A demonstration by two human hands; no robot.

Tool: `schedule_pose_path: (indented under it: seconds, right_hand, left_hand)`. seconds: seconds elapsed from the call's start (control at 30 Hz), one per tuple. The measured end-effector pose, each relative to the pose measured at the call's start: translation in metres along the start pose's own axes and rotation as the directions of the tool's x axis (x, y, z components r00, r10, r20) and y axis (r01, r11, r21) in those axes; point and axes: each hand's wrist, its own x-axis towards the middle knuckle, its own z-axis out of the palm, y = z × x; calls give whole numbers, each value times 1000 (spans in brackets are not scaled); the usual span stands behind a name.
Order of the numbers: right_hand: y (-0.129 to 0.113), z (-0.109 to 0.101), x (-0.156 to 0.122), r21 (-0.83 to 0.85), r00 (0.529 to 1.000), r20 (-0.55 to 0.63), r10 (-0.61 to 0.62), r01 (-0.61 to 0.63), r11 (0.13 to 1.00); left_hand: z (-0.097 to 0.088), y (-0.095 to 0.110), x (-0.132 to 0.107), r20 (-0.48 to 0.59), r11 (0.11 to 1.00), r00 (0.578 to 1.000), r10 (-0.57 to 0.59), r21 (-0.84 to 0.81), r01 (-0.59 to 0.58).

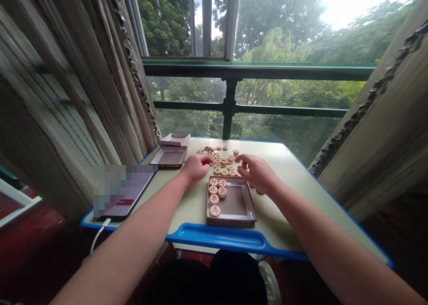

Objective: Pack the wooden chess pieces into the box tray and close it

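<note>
**At the window table: both hands at the loose chess discs**

Head view. On the pale table point(301, 184) with the blue rim, my left hand point(197, 166) rests at the near left edge of the scattered wooden discs point(222, 158). Its fingers are curled in narrow, knuckles up. I cannot tell whether a disc sits inside the curl.

My right hand point(257, 173) is at the near right edge of the same scatter, just over the far right corner of the brown tray point(245, 204). Its fingers are arched and loosely spread, tips pointing down towards the discs. I see nothing gripped.

The tray lies between my forearms, close to the near table edge. Five discs with red characters point(216, 193) lie in its left part: two in a short row, the others in a column below. The remainder of its floor is bare.

To the left of the scatter lies a second brown tray point(169, 157), with a white box part point(174, 139) just beyond it. A phone point(125, 193) lies at the near left corner, with a white cable point(98, 236) plugged in.
</note>
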Motion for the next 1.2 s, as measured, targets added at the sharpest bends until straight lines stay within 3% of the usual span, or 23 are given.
schedule_pose_path:
  seconds: [0.07,0.17,0.23,0.33,0.47,0.8,1.07,1.2]
  right_hand:
    - [14,1,7,-107,990,8,141,-139,984]
    - [25,5,11,-139,968,174,183,-159,977]
    - [24,7,11,-130,955,219,198,-173,976]
    - [18,8,10,-104,964,196,181,-163,981]
    - [11,6,10,-57,964,257,75,-63,996]
    - [17,14,16,-44,946,253,201,-197,980]
    - [21,17,18,-80,944,224,243,-231,970]
    - [22,16,18,-89,931,248,267,-253,963]
  left_hand:
    - [2,-1,0,6,998,999,45,40,-45]
    - [1,-2,0,1,998,1000,29,58,-29]
    - [0,-1,-1,1,999,1000,-12,32,12]
    - [-1,1,-2,16,998,998,-62,-31,63]
    - [-1,3,-3,21,992,996,-92,-90,93]
    - [-4,7,-1,86,863,975,-204,-454,220]
    - [-2,1,1,80,865,973,-216,-446,229]
    - [1,-4,0,86,906,977,-197,-365,215]
